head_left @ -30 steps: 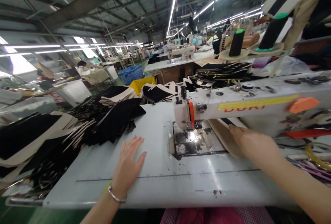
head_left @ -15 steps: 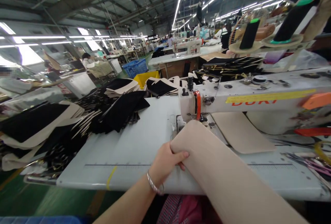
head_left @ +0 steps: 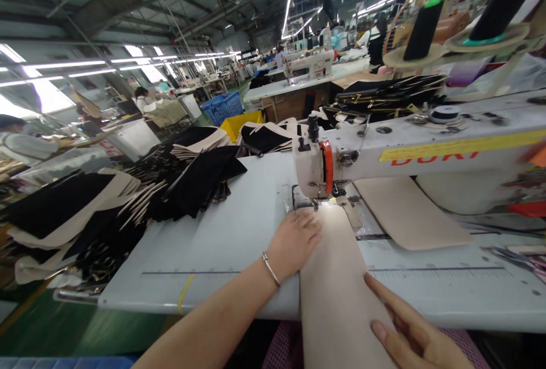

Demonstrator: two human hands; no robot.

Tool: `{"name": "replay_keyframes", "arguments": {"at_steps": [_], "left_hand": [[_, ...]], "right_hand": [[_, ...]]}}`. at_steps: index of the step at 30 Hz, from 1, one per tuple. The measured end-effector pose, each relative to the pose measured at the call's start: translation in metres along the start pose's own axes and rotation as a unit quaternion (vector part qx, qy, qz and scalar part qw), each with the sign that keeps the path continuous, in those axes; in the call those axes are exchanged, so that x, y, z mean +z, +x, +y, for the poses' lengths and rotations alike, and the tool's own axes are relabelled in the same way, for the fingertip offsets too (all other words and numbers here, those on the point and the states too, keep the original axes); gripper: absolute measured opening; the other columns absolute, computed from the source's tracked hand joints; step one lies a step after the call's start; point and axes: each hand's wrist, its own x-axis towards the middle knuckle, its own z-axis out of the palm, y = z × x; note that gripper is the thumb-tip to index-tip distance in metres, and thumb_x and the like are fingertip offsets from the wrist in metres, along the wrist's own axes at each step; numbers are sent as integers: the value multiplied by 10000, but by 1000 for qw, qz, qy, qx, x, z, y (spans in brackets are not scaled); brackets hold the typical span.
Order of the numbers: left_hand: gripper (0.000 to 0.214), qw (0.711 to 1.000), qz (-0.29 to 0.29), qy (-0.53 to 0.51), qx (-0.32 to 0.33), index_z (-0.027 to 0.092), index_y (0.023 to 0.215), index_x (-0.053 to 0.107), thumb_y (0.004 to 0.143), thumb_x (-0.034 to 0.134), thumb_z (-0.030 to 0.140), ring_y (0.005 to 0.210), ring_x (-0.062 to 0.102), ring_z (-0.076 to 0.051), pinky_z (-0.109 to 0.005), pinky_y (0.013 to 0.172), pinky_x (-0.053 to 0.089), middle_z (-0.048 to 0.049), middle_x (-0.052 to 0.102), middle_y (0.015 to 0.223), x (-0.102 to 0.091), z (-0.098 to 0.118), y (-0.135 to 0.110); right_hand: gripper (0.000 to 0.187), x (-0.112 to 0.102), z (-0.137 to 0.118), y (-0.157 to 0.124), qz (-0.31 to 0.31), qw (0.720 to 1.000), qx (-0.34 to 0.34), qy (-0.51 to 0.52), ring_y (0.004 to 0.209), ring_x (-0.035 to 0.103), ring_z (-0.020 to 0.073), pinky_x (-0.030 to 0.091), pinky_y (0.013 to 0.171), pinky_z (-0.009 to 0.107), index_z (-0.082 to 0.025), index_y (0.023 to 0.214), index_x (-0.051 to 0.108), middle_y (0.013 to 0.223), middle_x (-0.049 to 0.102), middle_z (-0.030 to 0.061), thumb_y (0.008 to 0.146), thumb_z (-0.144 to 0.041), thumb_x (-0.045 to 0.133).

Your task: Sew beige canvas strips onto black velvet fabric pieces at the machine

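Note:
A long beige fabric strip [head_left: 336,278] lies flat on the white sewing table [head_left: 222,238], its far end under the needle of the white sewing machine [head_left: 324,164]. My left hand [head_left: 294,241] rests flat on the strip's left edge close to the needle, fingers stretched out. My right hand [head_left: 409,332] lies at the strip's right edge near the table's front, fingers extended and touching the fabric. A second beige piece [head_left: 409,215] lies under the machine arm to the right.
Piles of black and beige cut pieces [head_left: 128,198] cover the table's left side. Thread cones [head_left: 422,30] stand behind the machine. Scissors and tools [head_left: 512,255] lie at the right. Yellow [head_left: 236,124] and blue bins [head_left: 222,107], more machines and people sit further back.
The strip, held raised in my left hand half a second ago, now lies flat under the needle. My left hand opened onto it and my right hand came down to its right edge.

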Motion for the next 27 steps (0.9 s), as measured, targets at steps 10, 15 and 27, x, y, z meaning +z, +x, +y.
{"name": "replay_keyframes", "arguments": {"at_steps": [10,15,27], "left_hand": [[336,1000,7,5,-20,209,1258,555,949,490,324,1318,421,-233,-460,1143,307,-87,493,1390,12,-14,7],[319,1000,18,12,-21,227,1259,550,960,460,293,1300,440,-222,-451,1149,302,-80,499,1379,16,-14,7],[320,999,37,-3,-21,218,1254,563,954,466,267,1290,455,-221,-458,1143,310,-93,506,1371,20,-14,11]], "right_hand": [[648,2,-1,14,-40,993,94,65,1310,403,225,309,1074,383,-263,1455,363,1442,409,6,873,-521,486],[690,0,-5,14,-57,988,121,82,1351,346,203,219,1113,353,-230,1471,333,1471,373,3,872,-544,469],[644,1,1,21,-13,998,55,16,1253,477,251,392,1036,392,-226,1418,433,1392,469,32,854,-532,487]]}}
